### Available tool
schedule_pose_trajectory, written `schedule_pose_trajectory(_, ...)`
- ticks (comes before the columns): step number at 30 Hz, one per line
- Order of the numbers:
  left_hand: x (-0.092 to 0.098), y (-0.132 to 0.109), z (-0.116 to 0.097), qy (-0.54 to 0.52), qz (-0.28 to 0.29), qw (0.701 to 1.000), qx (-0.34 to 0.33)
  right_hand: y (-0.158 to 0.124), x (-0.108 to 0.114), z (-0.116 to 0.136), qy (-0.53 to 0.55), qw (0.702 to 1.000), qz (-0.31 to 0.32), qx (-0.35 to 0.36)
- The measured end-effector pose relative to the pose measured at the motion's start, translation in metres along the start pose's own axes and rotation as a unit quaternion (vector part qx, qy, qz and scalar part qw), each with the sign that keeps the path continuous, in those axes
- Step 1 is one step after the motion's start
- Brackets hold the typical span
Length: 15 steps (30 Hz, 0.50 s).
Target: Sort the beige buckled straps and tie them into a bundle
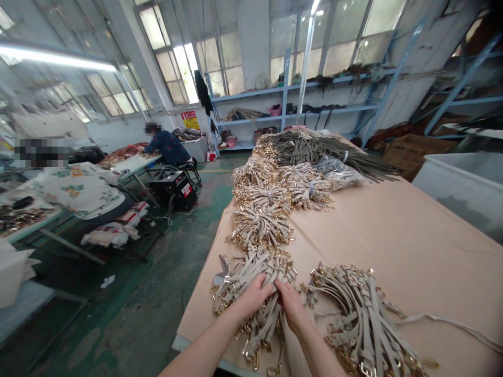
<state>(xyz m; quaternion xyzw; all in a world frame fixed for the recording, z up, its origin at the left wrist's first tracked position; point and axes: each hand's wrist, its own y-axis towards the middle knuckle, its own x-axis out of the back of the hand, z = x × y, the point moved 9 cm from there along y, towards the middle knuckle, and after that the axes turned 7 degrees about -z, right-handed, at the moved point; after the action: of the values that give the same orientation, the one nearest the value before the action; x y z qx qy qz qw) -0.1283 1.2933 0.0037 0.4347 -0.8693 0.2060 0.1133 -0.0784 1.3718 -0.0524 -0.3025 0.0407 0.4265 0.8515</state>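
A bundle of pale grey-beige straps [251,267] with gold buckles and clips lies near the table's left front edge. My left hand [256,293] is closed on its middle, the fingers partly sunk among the straps. Close beside it, my right hand [290,302] grips the same bundle from the right, thumb on top and fingertips hidden. A second, looser pile of straps [367,314] with gold hardware lies to the right of my hands, apart from them. From it, one long thin strip [451,324] trails to the right.
Several tied strap bundles [261,225] line the table's left side beyond my hands. Dark green straps [314,149] and a plastic-wrapped bundle [341,173] lie at the far end of the table [393,225]. A white bin [463,183] stands right; two people sit at tables on the left.
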Motion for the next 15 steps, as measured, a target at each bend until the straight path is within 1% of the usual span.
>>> schedule_pose_trajectory(3,0.004,-0.005,-0.004,-0.029,-0.008,0.999,0.01,-0.014,-0.006,0.004,0.029,0.999,0.017,-0.001)
schedule_pose_trajectory(7,0.001,-0.017,-0.022,-0.025,0.002,0.999,-0.035,-0.032,-0.014,0.012,0.16,0.987,0.033,-0.015)
schedule_pose_trajectory(8,0.0,-0.022,-0.026,-0.008,0.005,0.999,-0.046,-0.037,-0.016,0.014,0.19,0.981,0.042,-0.019)
schedule_pose_trajectory(10,-0.005,-0.032,-0.031,0.061,0.026,0.996,-0.061,-0.048,-0.022,0.013,0.22,0.971,0.082,-0.045)
schedule_pose_trajectory(12,-0.011,-0.04,-0.029,0.14,0.064,0.986,-0.063,-0.06,-0.026,0.007,0.205,0.967,0.129,-0.082)
schedule_pose_trajectory(13,-0.014,-0.043,-0.027,0.168,0.091,0.979,-0.065,-0.064,-0.024,0.003,0.191,0.967,0.14,-0.095)
schedule_pose_trajectory(14,-0.015,-0.045,-0.025,0.188,0.114,0.973,-0.067,-0.066,-0.019,0.001,0.182,0.969,0.136,-0.099)
schedule_pose_trajectory(15,-0.013,-0.043,-0.022,0.205,0.125,0.969,-0.065,-0.065,-0.011,0.0,0.18,0.972,0.119,-0.095)
